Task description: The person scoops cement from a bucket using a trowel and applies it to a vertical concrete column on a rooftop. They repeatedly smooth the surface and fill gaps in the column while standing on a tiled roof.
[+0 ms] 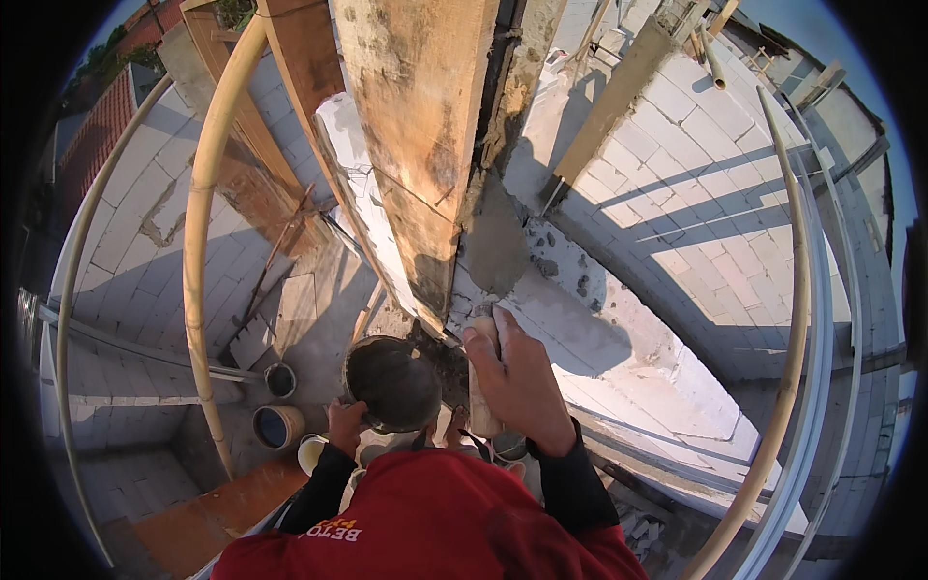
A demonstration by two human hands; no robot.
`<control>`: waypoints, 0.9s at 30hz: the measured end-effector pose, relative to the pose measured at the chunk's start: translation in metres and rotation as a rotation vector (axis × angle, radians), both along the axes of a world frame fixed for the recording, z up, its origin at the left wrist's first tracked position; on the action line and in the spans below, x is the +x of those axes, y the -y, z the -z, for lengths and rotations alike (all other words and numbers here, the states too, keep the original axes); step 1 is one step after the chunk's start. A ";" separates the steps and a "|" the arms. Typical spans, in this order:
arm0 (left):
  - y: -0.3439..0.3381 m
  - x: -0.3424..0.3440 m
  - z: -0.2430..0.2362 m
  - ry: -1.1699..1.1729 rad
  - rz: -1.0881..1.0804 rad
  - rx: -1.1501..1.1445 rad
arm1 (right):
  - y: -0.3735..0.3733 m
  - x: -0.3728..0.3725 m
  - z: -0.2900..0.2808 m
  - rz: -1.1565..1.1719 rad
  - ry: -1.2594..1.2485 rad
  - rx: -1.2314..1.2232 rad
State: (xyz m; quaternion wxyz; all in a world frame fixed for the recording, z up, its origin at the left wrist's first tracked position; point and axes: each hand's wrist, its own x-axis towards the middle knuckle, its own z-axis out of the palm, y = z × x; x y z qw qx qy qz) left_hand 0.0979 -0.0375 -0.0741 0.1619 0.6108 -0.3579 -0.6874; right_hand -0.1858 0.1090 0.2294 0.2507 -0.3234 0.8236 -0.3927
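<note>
My right hand (522,379) is closed round the wooden handle of a trowel (497,253). Its grey, mortar-smeared blade points away from me, over the top of a white block wall (590,333) and right beside upright wooden formwork boards (416,135). Lumps of wet mortar (565,266) lie on the wall to the right of the blade. Lower and to the left, my left hand (345,426) grips the rim of a round black bucket (394,385), tilted so its dark inside shows. How much mortar it holds is too dark to tell.
Bamboo poles stand upright on the left (205,184) and curve down the right (788,319). Two pails, one tan (278,426) and one dark (280,380), stand on the floor below left. Block walls (677,155) rise on both sides. An orange-brown board (208,517) lies lower left.
</note>
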 end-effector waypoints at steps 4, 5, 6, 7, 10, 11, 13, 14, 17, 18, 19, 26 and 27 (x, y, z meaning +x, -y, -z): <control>-0.003 -0.021 0.003 0.053 0.082 -0.032 | -0.015 -0.005 0.017 0.161 0.352 -0.341; -0.004 -0.024 0.005 0.063 0.097 -0.041 | -0.011 -0.002 0.021 0.196 0.340 -0.372; -0.004 -0.026 0.005 0.054 0.124 -0.030 | -0.003 -0.002 0.021 0.158 0.238 -0.311; -0.005 -0.030 -0.009 0.055 0.143 -0.020 | 0.016 -0.002 0.009 0.114 0.147 -0.251; -0.012 -0.038 -0.018 0.049 0.097 -0.033 | 0.019 0.008 -0.016 0.092 -0.013 -0.120; -0.011 -0.045 -0.014 0.033 0.074 -0.038 | 0.012 0.009 -0.019 0.112 -0.059 -0.078; -0.007 -0.046 0.006 0.018 0.122 -0.033 | -0.013 0.009 -0.001 0.172 -0.046 -0.149; -0.005 -0.048 0.009 0.011 0.153 -0.032 | -0.023 0.009 0.001 0.216 0.039 -0.183; -0.007 -0.065 0.005 -0.013 0.153 -0.045 | -0.008 0.003 0.031 0.296 0.485 -0.359; -0.006 -0.070 0.003 -0.053 0.136 -0.025 | 0.006 0.000 0.032 0.263 0.539 -0.402; -0.005 -0.073 0.000 -0.088 0.120 -0.008 | 0.019 -0.002 0.033 0.228 0.598 -0.446; 0.003 -0.067 0.006 -0.032 0.297 -0.036 | -0.065 0.007 0.012 0.019 0.198 -0.063; 0.006 -0.074 0.005 -0.019 0.324 -0.069 | -0.083 0.003 0.020 0.022 0.207 0.020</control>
